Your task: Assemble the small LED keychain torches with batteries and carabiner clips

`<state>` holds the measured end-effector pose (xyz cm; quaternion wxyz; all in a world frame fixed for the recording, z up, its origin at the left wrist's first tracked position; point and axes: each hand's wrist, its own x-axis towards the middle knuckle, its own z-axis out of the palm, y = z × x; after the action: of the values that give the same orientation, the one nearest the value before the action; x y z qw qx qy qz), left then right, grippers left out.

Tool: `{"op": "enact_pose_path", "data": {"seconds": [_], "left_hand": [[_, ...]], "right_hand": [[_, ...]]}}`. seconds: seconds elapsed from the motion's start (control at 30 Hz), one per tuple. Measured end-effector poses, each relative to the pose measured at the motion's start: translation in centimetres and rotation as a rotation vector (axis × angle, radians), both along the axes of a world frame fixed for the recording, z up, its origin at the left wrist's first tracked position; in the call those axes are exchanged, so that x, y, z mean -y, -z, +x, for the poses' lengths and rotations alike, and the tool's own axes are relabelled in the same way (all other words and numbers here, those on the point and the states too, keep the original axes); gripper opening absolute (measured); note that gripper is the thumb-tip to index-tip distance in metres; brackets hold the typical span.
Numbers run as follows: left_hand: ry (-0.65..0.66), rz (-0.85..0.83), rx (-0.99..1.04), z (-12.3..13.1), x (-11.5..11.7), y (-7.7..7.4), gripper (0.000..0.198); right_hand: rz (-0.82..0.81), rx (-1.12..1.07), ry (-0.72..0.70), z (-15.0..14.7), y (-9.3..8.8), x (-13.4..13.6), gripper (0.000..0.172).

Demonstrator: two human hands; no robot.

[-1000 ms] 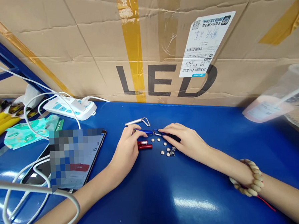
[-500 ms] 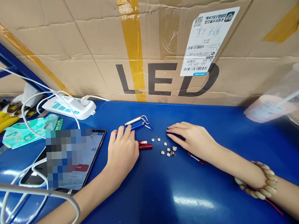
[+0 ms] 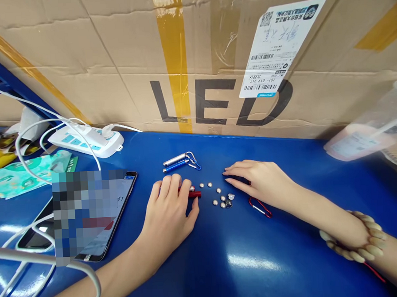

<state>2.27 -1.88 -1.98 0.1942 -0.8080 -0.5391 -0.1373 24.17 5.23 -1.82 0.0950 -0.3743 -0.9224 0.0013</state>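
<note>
My left hand [image 3: 170, 207] hovers at two short red metal tubes [image 3: 196, 194]. Its thumb and forefinger are apart on either side of them and partly cover them; contact is unclear. Beyond it lie a silver penlight [image 3: 174, 160] and a blue penlight [image 3: 175, 166], with carabiner clips at their right ends. My right hand [image 3: 262, 179] rests on the table, fingers stretched out to the left, with nothing visible in it. Just below its palm lies a red carabiner [image 3: 260, 207]. Several silver button cells [image 3: 218, 190] and a small dark metal piece [image 3: 228, 203] lie between my hands.
Behind the blue table [image 3: 204, 263] stands a large cardboard box [image 3: 120, 59]. At left are a tablet [image 3: 122, 214], a white power strip [image 3: 101, 144], looping white cables [image 3: 95, 278] and a green tissue pack [image 3: 30, 173]. A clear cup [image 3: 354, 142] stands at the right.
My left hand has drawn nearer and turned, its thumb now showing beside the red tubes. Both penlights are uncovered. My right hand has shifted slightly right, and more of the red carabiner shows.
</note>
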Motion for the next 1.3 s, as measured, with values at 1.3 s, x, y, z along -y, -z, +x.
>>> {"op": "enact_pose_path", "data": {"seconds": [1.3], "left_hand": [[0.579,-0.328,0.729,0.5,0.7,1.4,0.020]], "right_hand": [[-0.226,-0.214,0.073,-2.0,-0.1,3.1,0.012]]}}
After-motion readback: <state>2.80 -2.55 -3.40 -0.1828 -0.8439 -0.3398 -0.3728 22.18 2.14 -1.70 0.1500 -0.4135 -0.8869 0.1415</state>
